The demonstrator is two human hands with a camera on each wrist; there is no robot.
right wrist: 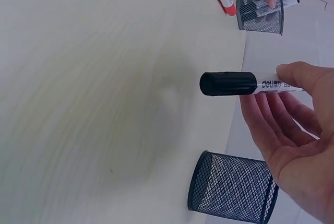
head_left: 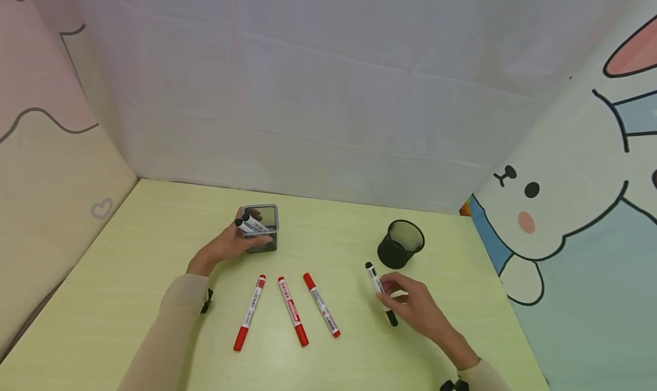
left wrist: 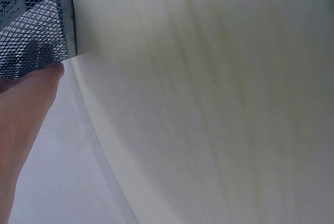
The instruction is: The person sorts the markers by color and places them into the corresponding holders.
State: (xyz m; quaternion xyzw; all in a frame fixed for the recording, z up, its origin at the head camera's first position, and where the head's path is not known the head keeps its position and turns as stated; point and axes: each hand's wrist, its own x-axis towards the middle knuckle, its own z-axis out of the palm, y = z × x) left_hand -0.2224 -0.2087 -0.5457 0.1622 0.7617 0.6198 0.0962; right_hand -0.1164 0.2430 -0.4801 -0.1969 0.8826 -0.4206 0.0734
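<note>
My left hand (head_left: pixel 229 245) grips a square grey mesh pen holder (head_left: pixel 263 244) at the back left, thumb along its near side. Inside it lean two black-capped white markers (head_left: pixel 252 223). In the left wrist view the thumb presses against the mesh wall (left wrist: pixel 31 41). On the right, my right hand (head_left: pixel 410 302) pinches a black-capped white marker (head_left: pixel 378 282) between thumb and fingers, above the table. The right wrist view shows the marker's black cap (right wrist: pixel 227 83) pointing away from the palm. Just behind that hand stands a round black mesh pen cup (head_left: pixel 395 255).
Three red-capped markers lie between the hands: a left one (head_left: pixel 250 311), a middle one (head_left: pixel 293 311) and a right one (head_left: pixel 321 305). A white sheet (head_left: pixel 308 123) hangs behind the table's back edge. Walls with cartoon prints flank the pale yellow table (head_left: pixel 318 243).
</note>
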